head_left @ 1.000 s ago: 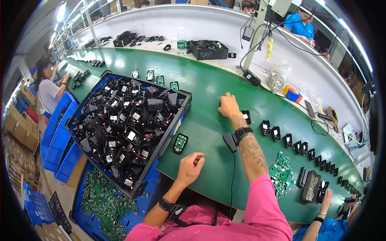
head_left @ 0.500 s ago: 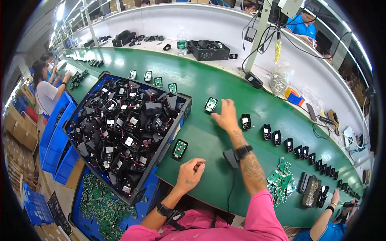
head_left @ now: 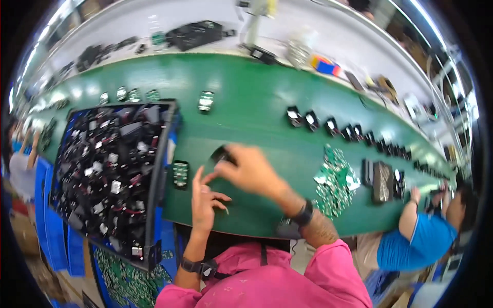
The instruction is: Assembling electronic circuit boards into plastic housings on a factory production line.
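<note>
Over the green bench (head_left: 257,138), my right hand (head_left: 251,167) is closed on a small black plastic housing (head_left: 222,155), blurred by motion. My left hand (head_left: 204,203) is just below it with fingers spread; the thumb and index finger come close to the housing, and whether they touch it I cannot tell. To the left of my hands, a black housing with a green circuit board (head_left: 180,174) lies flat. Another housing with a board (head_left: 206,101) sits farther off, beyond my hands.
A large crate (head_left: 165,149) full of black housings with wires stands at left, above a blue bin of circuit boards (head_left: 126,274). At right are a row of black housings (head_left: 311,121), a pile of green boards (head_left: 336,179), a box of small parts (head_left: 382,182) and a co-worker in blue (head_left: 418,241).
My right hand has picked up the nearest black housing of the row and drawn it in toward my left hand. The left hand has lifted and opened its fingers. The view has swung right.
</note>
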`<action>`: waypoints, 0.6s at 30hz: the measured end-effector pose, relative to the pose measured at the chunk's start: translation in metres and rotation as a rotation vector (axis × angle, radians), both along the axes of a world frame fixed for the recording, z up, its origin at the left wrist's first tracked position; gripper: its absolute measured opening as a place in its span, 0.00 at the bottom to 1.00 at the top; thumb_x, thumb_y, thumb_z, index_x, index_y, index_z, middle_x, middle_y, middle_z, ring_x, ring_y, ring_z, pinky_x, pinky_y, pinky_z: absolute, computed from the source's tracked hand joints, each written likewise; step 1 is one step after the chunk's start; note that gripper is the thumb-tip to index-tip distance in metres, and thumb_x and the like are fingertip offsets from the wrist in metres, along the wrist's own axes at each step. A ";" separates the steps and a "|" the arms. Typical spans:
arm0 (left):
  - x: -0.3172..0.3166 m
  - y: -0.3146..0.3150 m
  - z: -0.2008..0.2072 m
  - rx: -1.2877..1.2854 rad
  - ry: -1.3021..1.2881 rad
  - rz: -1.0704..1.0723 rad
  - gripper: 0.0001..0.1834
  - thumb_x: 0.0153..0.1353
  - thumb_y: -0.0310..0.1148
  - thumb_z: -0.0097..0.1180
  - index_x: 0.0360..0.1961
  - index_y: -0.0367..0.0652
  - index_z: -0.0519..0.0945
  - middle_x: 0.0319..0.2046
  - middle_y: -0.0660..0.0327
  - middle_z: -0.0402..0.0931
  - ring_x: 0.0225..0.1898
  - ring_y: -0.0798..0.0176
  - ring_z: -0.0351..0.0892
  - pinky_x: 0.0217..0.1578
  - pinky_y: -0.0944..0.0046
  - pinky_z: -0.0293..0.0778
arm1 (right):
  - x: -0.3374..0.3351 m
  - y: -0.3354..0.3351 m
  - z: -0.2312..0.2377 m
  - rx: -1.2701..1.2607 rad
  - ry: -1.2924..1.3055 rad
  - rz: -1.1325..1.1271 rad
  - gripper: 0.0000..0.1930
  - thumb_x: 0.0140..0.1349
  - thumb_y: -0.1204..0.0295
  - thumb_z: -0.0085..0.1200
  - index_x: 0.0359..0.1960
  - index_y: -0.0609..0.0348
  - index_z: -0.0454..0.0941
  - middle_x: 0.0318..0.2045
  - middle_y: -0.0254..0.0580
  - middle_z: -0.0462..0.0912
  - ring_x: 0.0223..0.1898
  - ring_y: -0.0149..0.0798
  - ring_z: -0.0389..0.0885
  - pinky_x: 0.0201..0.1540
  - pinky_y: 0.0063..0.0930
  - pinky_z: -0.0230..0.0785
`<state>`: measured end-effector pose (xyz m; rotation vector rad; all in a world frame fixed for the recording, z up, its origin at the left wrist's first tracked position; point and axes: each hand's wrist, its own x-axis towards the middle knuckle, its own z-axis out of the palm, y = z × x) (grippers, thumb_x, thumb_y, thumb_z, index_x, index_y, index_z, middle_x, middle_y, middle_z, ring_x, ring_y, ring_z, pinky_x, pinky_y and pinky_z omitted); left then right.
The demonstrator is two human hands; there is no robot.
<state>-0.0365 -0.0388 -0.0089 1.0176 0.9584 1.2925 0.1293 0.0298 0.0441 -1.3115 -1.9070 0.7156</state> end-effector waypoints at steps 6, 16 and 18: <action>0.030 -0.012 -0.007 0.009 -0.008 -0.181 0.29 0.73 0.50 0.42 0.61 0.35 0.68 0.50 0.57 0.73 0.50 0.66 0.75 0.52 0.65 0.73 | 0.001 -0.115 -0.008 0.007 -0.052 -0.271 0.34 0.59 0.59 0.63 0.62 0.68 0.69 0.31 0.54 0.78 0.39 0.53 0.81 0.38 0.42 0.74; 0.068 -0.037 0.014 -0.178 -0.043 -0.396 0.23 0.73 0.51 0.42 0.59 0.47 0.61 0.30 0.58 0.76 0.18 0.69 0.73 0.15 0.73 0.66 | 0.046 -0.177 -0.004 0.044 0.106 -0.302 0.17 0.59 0.76 0.63 0.50 0.64 0.79 0.30 0.41 0.80 0.29 0.43 0.81 0.32 0.33 0.73; 0.058 -0.033 0.011 -0.191 -0.004 -0.382 0.23 0.73 0.52 0.41 0.58 0.47 0.61 0.30 0.58 0.76 0.17 0.69 0.72 0.14 0.73 0.65 | 0.058 -0.176 -0.005 0.175 0.106 -0.480 0.15 0.57 0.77 0.64 0.47 0.63 0.80 0.31 0.43 0.82 0.29 0.40 0.81 0.33 0.34 0.73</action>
